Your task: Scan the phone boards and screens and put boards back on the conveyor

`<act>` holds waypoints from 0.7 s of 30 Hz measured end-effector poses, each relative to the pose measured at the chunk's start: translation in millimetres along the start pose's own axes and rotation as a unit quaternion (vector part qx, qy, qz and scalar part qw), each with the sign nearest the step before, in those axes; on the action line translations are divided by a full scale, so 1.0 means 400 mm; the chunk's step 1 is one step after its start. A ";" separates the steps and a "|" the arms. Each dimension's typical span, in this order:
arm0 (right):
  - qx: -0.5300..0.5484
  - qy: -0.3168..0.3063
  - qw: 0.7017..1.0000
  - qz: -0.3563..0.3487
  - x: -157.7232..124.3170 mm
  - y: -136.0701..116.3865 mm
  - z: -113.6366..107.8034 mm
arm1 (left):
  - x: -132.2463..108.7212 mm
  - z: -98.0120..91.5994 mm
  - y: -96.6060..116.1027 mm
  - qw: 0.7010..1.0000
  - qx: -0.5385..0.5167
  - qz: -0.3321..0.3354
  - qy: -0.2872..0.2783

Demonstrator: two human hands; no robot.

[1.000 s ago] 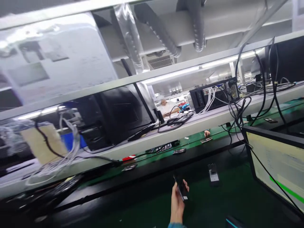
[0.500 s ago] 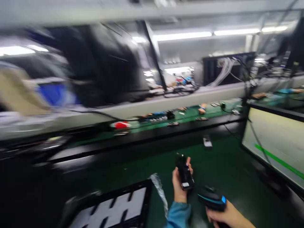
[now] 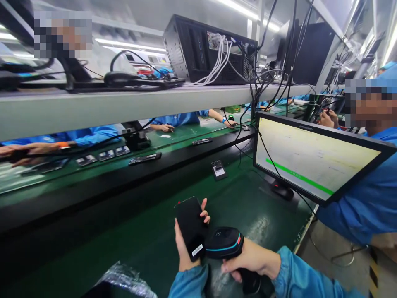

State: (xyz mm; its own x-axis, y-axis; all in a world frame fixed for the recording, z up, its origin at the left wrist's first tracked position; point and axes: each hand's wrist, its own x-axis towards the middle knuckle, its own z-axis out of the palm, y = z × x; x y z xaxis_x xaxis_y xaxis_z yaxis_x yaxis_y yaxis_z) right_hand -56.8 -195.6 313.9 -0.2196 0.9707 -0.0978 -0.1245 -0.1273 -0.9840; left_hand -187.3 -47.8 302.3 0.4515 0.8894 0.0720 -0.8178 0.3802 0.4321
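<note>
My left hand (image 3: 183,248) is wrapped round a black phone (image 3: 191,227), held upright with a small white label at its lower end. My right hand (image 3: 252,261) grips a black handheld scanner (image 3: 225,243) with a blue and red stripe, its head right beside the phone's lower right corner. Both hands hover over the green mat (image 3: 242,207) of the bench. Both sleeves are blue.
A monitor (image 3: 310,159) with a green bar stands at the right, a small black device (image 3: 218,169) on the mat behind my hands. Phones (image 3: 145,157) lie on a conveyor. Co-workers in blue sit opposite and at my right (image 3: 369,182). A computer case (image 3: 204,51) and cables fill the shelf above.
My view has swung down and to the right. The phone has turned its dark face toward me, and the scanner has come up against it.
</note>
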 end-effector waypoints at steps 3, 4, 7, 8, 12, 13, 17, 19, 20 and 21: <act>0.041 0.003 0.998 0.040 -0.023 -0.030 -0.009 | 0.020 -0.034 -0.011 0.996 0.072 0.010 0.050; 0.036 0.008 0.999 0.031 -0.034 -0.042 -0.008 | 0.022 -0.045 -0.016 0.989 0.124 0.017 0.083; -0.036 0.070 0.997 -0.011 -0.062 -0.075 0.001 | 0.013 -0.057 -0.035 0.921 0.341 0.048 0.184; -0.075 0.104 0.991 -0.026 -0.065 -0.082 0.002 | 0.010 -0.054 -0.041 0.890 0.405 0.062 0.199; -0.198 0.171 0.964 -0.049 -0.043 -0.084 0.003 | 0.019 -0.030 -0.058 0.849 0.476 0.160 0.167; -0.211 0.170 0.962 -0.046 -0.036 -0.080 0.004 | 0.022 -0.025 -0.061 0.845 0.477 0.171 0.173; -0.218 0.173 0.960 -0.033 -0.022 -0.063 0.009 | 0.026 -0.012 -0.065 0.821 0.497 0.187 0.211; -0.212 0.186 0.959 -0.032 -0.022 -0.055 0.009 | 0.025 -0.008 -0.064 0.816 0.503 0.191 0.208; -0.208 0.195 0.958 -0.031 -0.022 -0.051 0.009 | 0.025 -0.006 -0.064 0.816 0.505 0.191 0.208; -0.204 0.202 0.958 -0.030 -0.023 -0.047 0.008 | 0.025 -0.005 -0.064 0.815 0.505 0.188 0.210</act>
State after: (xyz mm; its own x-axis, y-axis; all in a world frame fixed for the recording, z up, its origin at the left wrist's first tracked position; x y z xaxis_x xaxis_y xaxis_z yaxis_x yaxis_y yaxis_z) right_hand -55.5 -202.6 333.8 0.1779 0.9840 -0.0078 0.2810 -0.0584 -0.9579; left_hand -162.5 -48.3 290.3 -0.1001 0.9840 0.1476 -0.0622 -0.1543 0.9861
